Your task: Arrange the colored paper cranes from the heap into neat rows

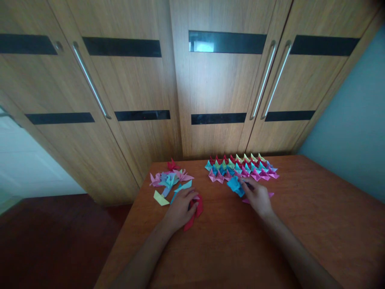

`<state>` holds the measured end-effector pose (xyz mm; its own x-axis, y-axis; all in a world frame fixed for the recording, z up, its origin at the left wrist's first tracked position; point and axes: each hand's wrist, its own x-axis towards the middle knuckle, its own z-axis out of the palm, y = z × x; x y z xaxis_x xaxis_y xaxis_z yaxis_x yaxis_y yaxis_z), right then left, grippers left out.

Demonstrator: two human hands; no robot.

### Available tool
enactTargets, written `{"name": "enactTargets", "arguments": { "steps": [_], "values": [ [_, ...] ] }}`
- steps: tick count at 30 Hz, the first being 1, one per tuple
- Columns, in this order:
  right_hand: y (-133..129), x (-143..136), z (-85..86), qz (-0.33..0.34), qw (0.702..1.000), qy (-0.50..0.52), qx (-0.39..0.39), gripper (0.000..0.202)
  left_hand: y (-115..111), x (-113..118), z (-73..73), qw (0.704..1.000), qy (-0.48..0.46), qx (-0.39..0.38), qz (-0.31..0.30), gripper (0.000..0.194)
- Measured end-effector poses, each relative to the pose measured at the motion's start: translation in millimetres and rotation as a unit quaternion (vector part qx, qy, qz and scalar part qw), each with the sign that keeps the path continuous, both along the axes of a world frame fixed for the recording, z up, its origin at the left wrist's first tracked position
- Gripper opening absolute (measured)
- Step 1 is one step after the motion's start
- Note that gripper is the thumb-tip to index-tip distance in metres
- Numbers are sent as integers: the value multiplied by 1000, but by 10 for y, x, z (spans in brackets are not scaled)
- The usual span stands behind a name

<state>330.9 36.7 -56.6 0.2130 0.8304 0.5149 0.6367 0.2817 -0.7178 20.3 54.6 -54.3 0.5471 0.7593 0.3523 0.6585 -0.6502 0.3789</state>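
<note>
My right hand pinches a blue folded paper piece just above the table, in front of the rows of origami. Beneath that hand lies a pink paper piece, mostly covered. My left hand rests low with curled fingers on red folded paper pieces; a bit of pink shows by its fingertips. Close behind it are a light blue folded strip and a pale yellow one. Farther back is a loose pile of pink, lilac and blue origami, with a red one at its back.
Several rows of pointed origami pieces, red, yellow, green, blue and pink, stand along the table's back edge. The brown wooden table meets a wooden wardrobe with metal handles. A pale wall is at the right.
</note>
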Motion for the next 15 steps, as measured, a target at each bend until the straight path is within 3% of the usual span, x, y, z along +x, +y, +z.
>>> {"name": "enactTargets", "arguments": {
  "steps": [4,8,12,15],
  "values": [
    [86,-426,44,59,998,11,3,25,-4,21,21,999,-41,-11,-4,42],
    [238,-1001,171,116,993,5,25,20,31,-64,210,994,-104,25,30,55],
    [384,-1631,350,180,983,-3,43,22,80,-286,424,976,-177,88,96,40],
    [433,-1964,455,267,962,-37,50,30,101,-441,483,961,-198,114,155,34]
  ]
}}
